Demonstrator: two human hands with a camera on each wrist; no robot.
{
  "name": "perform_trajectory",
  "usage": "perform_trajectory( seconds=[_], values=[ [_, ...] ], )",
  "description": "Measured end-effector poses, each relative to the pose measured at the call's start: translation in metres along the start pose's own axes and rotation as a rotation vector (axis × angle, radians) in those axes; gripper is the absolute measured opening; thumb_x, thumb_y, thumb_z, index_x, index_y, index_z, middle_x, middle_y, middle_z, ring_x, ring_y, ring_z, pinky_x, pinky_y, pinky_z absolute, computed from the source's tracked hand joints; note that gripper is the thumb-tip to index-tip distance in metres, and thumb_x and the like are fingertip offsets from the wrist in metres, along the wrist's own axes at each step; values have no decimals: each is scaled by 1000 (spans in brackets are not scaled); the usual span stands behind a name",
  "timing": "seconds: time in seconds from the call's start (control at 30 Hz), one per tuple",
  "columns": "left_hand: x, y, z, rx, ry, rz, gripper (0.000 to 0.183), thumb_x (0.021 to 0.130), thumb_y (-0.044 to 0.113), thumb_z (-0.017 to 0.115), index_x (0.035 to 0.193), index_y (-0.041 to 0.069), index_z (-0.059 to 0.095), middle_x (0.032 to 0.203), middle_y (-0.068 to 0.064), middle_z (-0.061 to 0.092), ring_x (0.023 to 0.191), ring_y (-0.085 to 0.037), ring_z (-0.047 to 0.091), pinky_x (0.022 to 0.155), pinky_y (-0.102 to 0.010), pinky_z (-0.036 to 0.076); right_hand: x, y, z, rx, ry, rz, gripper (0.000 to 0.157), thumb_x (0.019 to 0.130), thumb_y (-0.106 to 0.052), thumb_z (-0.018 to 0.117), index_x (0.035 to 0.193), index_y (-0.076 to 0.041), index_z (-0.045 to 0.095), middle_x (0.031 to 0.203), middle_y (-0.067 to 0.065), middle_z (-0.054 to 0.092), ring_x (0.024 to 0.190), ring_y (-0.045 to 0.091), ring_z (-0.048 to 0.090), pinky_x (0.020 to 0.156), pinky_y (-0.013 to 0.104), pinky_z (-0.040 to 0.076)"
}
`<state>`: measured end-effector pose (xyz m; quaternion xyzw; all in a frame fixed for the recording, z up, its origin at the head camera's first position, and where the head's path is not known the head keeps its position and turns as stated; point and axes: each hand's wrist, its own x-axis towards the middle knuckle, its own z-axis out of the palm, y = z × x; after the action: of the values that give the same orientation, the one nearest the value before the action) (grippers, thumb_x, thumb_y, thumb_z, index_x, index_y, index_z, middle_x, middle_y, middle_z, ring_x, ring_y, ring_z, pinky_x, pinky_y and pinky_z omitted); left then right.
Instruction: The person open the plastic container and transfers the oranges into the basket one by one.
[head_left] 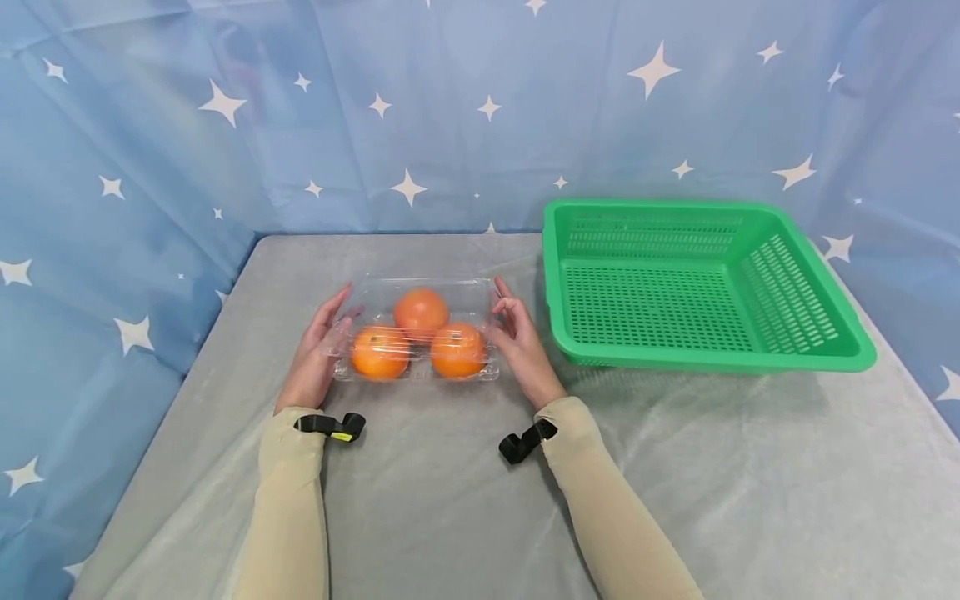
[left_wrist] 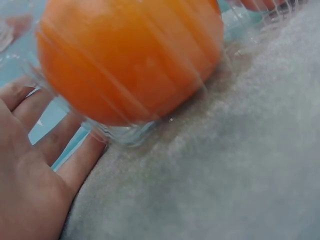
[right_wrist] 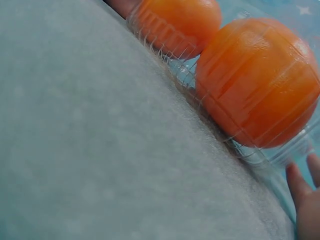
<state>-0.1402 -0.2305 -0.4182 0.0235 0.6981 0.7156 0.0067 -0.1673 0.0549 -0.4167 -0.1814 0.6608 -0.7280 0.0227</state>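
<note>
A clear plastic box lies on the grey cloth between both hands. Three oranges show through it: one at the back, one at front left and one at front right. My left hand is at the box's left end; its fingers extend along the end wall in the left wrist view. At the opposite end is my right hand, fingertips right at the plastic. Ribbed plastic covers the orange nearest that hand.
An open green plastic basket with perforated sides stands at the back right, just past the right hand. A blue curtain with white stars rises behind the grey cloth-covered table and along its sides.
</note>
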Motion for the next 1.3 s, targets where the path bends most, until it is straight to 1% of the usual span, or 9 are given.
perform_trajectory(
  seconds=[0.3,0.47,0.6,0.73,0.83,0.93,1.03,1.1,1.3],
  values=[
    [-6,7,8,-12,-2,-23,49,94,28,41,140,33,26,145,-7,24,130,-22,26,103,-50,16,-2,-1,-2,11,0,31,21,86,2,50,101,1,35,147,1,17,132,24,21,104,40,22],
    [-5,9,9,-12,24,-44,49,93,32,43,140,32,28,142,-10,30,130,-21,27,102,-49,18,-3,-2,-3,0,4,23,32,88,-3,50,115,3,34,147,1,19,130,24,26,103,41,23],
    [0,5,7,-60,18,-41,49,93,33,43,140,30,29,143,-11,28,130,-23,27,104,-50,16,-4,-2,-5,14,16,7,45,89,-8,51,129,-1,30,146,3,21,129,25,27,103,41,25],
    [4,1,4,-61,44,-51,54,89,41,48,139,33,29,145,-3,24,129,-23,28,103,-51,17,-3,2,-5,43,25,-2,50,90,-8,49,134,-3,26,145,3,22,129,23,28,103,39,25],
    [1,5,6,-23,67,-56,57,86,47,50,138,35,29,146,3,21,129,-22,29,103,-51,19,1,13,-7,61,35,-11,47,90,-10,50,131,-3,27,144,0,25,128,19,31,103,39,24],
    [-2,10,8,-1,64,-52,56,87,46,49,138,35,30,145,-1,23,129,-22,29,103,-50,19,3,23,-9,88,48,-20,45,90,-10,51,127,-2,28,143,-3,28,126,17,34,102,38,27],
    [-2,10,6,-14,50,-45,55,88,45,48,139,31,30,144,-9,24,129,-23,29,103,-50,19,4,24,-8,106,62,-25,40,90,-6,48,123,1,27,142,-3,30,125,17,36,98,38,33],
    [-3,10,6,-26,43,-44,55,88,43,48,139,30,30,144,-11,24,129,-24,28,103,-50,18,5,24,-8,101,68,-27,36,89,-2,45,121,1,28,141,-3,31,124,17,37,97,38,34],
    [-4,11,5,-19,17,-30,56,90,40,47,140,27,27,146,-6,17,130,-24,26,103,-50,19,5,22,-8,46,75,-14,25,90,-3,46,113,2,37,142,-3,30,123,16,38,101,39,28]
  ],
)
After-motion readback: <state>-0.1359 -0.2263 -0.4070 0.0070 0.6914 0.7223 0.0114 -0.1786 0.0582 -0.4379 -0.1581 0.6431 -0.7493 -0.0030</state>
